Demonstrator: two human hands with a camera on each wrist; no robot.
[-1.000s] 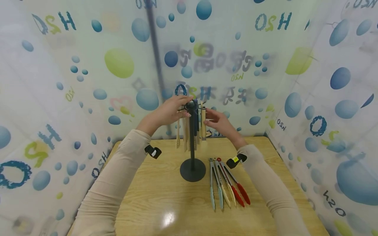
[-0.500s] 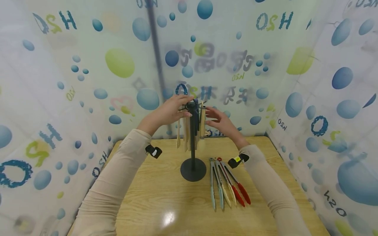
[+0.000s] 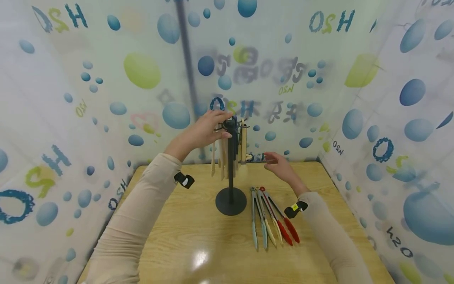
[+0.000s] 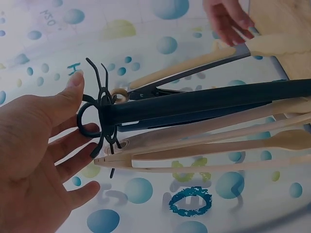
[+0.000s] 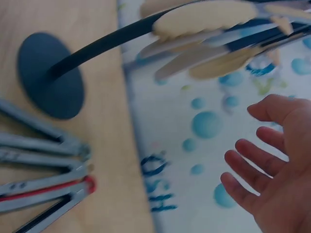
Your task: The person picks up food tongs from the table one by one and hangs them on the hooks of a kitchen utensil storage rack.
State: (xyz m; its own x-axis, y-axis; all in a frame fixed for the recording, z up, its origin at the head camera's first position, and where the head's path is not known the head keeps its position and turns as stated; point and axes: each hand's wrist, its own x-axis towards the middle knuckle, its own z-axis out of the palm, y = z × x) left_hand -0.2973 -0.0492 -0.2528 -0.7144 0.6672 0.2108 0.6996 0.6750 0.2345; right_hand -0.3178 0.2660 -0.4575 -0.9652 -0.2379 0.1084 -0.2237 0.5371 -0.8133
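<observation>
My left hand (image 3: 203, 129) holds the hooked top of a black utensil stand (image 3: 231, 169), thumb and fingers spread about its hooks (image 4: 103, 109). Several utensils hang from the stand. Among them are cream tongs (image 3: 244, 142) on the right side, a dark-handled utensil (image 3: 235, 138) partly behind the pole, and beige utensils (image 4: 204, 138) with long handles. My right hand (image 3: 280, 167) hovers to the right of the stand with nothing in it. Its fingers are loosely bent and apart from the hanging utensils, as the right wrist view (image 5: 277, 155) also shows.
Light blue tongs (image 3: 253, 221), cream-tipped tongs (image 3: 270, 232) and red-tipped tongs (image 3: 291, 228) lie fanned out on the wooden table (image 3: 184, 236), right of the stand's round base (image 3: 231, 202). A patterned curtain (image 3: 142, 71) surrounds the table at the back and sides.
My right hand has drawn away from the hanging cream tongs, moving right and down. My left hand stays at the stand's top.
</observation>
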